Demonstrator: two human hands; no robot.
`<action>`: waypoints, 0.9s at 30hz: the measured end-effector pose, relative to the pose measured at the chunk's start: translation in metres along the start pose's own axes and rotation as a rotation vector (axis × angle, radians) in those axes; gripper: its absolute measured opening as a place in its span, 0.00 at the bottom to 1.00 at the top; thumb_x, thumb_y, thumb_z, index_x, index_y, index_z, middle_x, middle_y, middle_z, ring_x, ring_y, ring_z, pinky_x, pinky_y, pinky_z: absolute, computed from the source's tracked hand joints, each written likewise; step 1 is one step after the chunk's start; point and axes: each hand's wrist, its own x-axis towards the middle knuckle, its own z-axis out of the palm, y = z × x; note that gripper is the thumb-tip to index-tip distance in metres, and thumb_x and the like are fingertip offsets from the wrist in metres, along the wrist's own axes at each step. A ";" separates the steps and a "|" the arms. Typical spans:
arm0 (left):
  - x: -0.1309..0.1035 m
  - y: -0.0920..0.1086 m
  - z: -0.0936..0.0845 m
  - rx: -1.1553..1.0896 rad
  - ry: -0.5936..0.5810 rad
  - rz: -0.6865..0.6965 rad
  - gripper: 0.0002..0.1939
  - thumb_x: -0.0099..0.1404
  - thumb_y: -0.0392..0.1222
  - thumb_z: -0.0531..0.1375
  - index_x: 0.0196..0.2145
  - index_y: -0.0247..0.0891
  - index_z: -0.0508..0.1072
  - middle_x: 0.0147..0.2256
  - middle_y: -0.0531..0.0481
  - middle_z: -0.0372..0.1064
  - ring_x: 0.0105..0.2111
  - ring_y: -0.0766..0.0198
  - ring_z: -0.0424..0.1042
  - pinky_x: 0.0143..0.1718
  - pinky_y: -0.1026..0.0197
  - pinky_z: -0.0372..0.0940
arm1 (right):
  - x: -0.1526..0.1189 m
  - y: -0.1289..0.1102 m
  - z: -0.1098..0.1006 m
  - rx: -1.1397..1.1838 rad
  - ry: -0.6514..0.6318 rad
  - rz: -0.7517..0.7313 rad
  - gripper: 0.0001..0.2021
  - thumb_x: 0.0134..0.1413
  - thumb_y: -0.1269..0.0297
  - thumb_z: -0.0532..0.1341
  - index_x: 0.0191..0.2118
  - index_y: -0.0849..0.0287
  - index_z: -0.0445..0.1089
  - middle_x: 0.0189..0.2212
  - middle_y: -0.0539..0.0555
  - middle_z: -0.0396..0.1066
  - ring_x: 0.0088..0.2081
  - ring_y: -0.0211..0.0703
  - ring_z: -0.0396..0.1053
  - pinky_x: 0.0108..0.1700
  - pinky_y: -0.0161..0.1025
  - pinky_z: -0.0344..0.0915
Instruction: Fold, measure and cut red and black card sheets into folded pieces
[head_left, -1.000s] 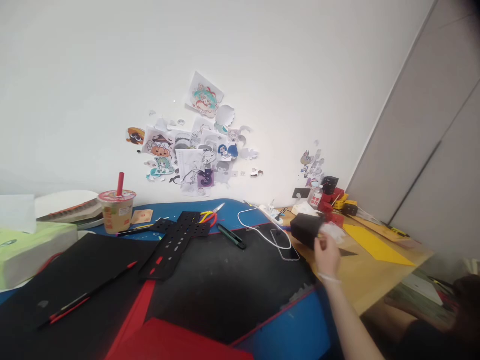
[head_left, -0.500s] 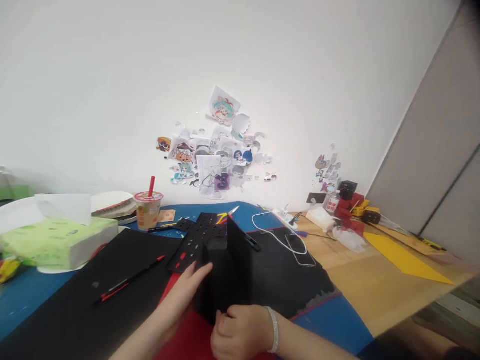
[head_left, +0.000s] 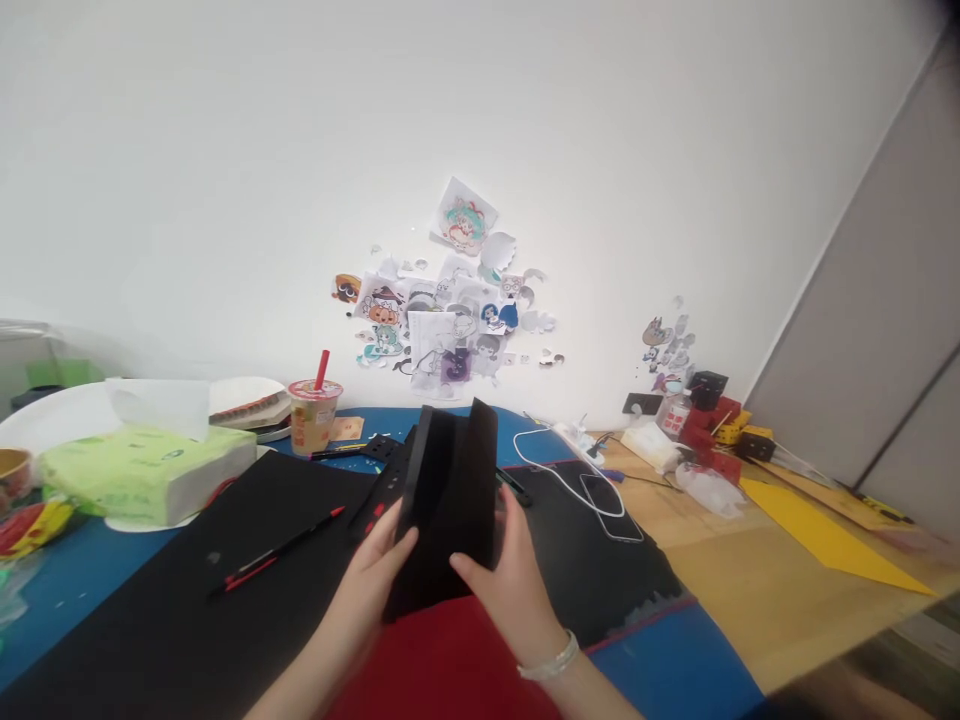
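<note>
Between my two hands stands a black folded-card box [head_left: 448, 500], tilted, with a raised flap along its right side. My left hand [head_left: 381, 552] grips its left side, thumb on the near face. On the right side my right hand [head_left: 504, 550] has its thumb across the near face and its fingers behind the edge. A red sheet [head_left: 442, 660] lies under and in front of the box. Partly hidden behind it is a black strip with punched holes [head_left: 384, 497].
On the left, a red-and-black pen [head_left: 277, 550] rests on a large black sheet [head_left: 135, 640]. Tissue pack [head_left: 150, 470] and straw-topped cup [head_left: 313, 415] stand behind. To the right are a phone [head_left: 611, 508] with a white cable, a black mat [head_left: 600, 580] and yellow card [head_left: 825, 530].
My right hand has moved from the box's near bottom up to its right side. The box is lifted and turned, and both hands now hold it by its sides.
</note>
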 end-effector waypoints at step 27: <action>-0.003 -0.006 -0.007 0.133 0.013 0.189 0.27 0.54 0.53 0.62 0.50 0.42 0.68 0.56 0.48 0.62 0.60 0.50 0.51 0.60 0.50 0.46 | 0.033 -0.003 -0.013 0.841 -0.103 0.183 0.19 0.48 0.60 0.66 0.48 0.55 0.69 0.49 0.55 0.70 0.52 0.52 0.65 0.56 0.51 0.58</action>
